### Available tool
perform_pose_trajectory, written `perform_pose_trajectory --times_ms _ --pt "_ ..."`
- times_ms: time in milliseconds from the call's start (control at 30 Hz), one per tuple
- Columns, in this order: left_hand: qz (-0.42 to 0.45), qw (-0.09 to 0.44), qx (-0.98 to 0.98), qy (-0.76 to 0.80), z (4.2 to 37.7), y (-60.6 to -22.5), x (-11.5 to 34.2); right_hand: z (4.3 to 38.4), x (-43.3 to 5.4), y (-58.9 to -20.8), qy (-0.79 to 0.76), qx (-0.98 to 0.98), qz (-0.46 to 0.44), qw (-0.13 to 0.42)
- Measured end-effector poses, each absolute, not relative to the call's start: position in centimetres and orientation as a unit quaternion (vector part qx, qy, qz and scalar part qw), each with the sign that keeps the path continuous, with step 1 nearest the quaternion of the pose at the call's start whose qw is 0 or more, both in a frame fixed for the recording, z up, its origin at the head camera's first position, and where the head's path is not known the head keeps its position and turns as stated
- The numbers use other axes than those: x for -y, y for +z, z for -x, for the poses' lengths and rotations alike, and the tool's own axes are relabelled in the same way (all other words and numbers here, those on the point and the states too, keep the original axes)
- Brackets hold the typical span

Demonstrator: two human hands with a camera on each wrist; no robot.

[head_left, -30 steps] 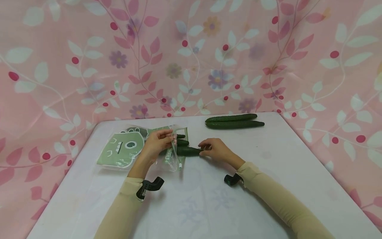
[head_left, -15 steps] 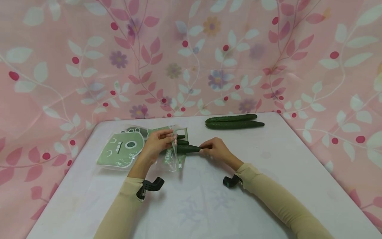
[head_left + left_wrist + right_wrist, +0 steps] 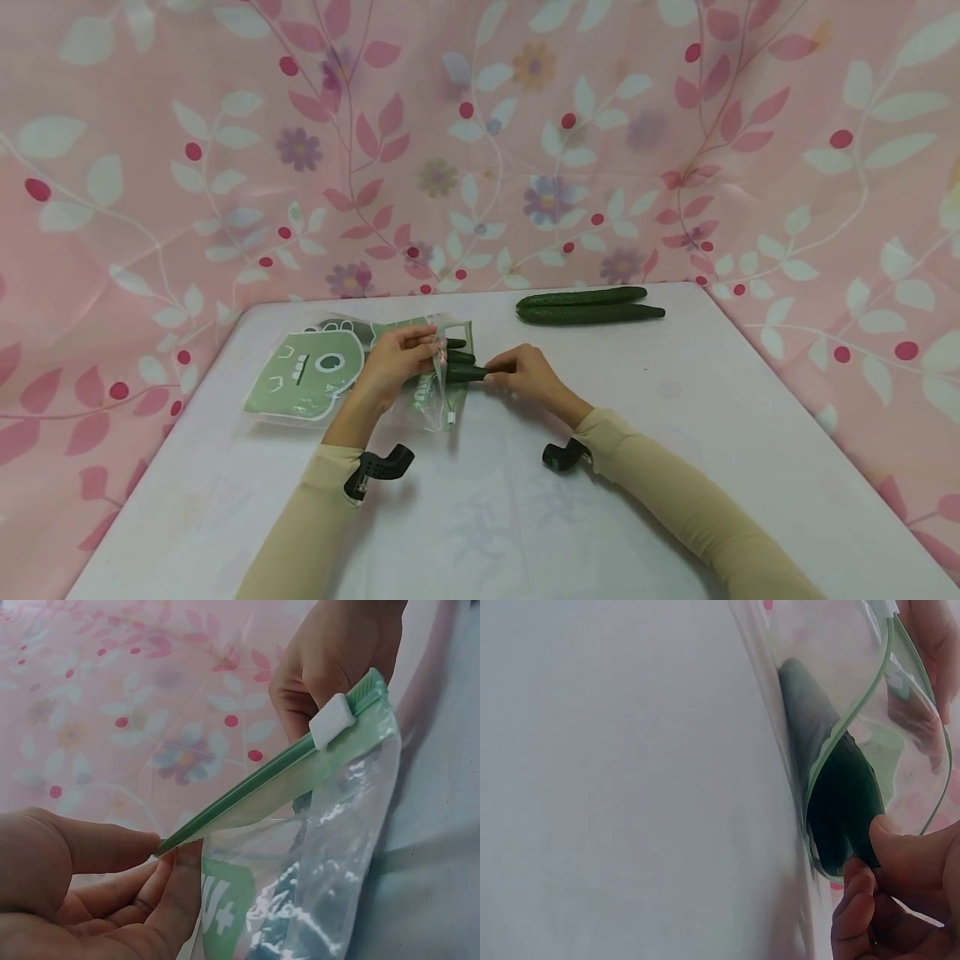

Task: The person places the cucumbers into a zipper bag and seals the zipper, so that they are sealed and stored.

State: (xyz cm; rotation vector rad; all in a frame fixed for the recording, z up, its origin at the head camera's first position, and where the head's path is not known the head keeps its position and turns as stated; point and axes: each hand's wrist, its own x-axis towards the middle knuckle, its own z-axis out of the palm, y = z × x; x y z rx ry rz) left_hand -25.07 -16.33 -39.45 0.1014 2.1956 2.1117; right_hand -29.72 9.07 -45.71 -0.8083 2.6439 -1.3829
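Observation:
A clear zip bag (image 3: 303, 375) with a green cartoon face lies on the left of the table. My left hand (image 3: 397, 362) pinches the edge of its mouth; in the left wrist view the thumb and fingers hold the green zip strip (image 3: 240, 795), with a white slider (image 3: 332, 721) farther along. Several cucumbers are partly inside, their ends showing at the mouth. My right hand (image 3: 528, 375) pinches the tip of the nearest cucumber (image 3: 467, 372), most of which is in the bag. The right wrist view shows this cucumber (image 3: 851, 787) entering the mouth between thumb and fingers.
Two more cucumbers (image 3: 588, 306) lie side by side at the back right of the white-covered table (image 3: 675, 450). Behind the table hangs a pink floral cloth (image 3: 510, 150). A black wrist camera (image 3: 566, 455) sits on each sleeve.
My right hand has taken hold of the cucumber's tip and moved left, sliding it deeper into the bag. My left hand stays on the bag's mouth.

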Motion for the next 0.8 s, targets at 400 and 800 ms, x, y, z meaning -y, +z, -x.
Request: perform_pose_trajectory --times_ms 400,800 --pt "-0.03 0.046 -0.721 0.691 25.1 -39.5 16.4 30.0 -7.0 -46.1 -0.45 -0.853 0.263 0.019" --pt "-0.037 0.055 -0.719 0.691 25.0 -39.3 16.6 30.0 -4.8 -46.1 -0.448 -0.855 0.26 0.014"
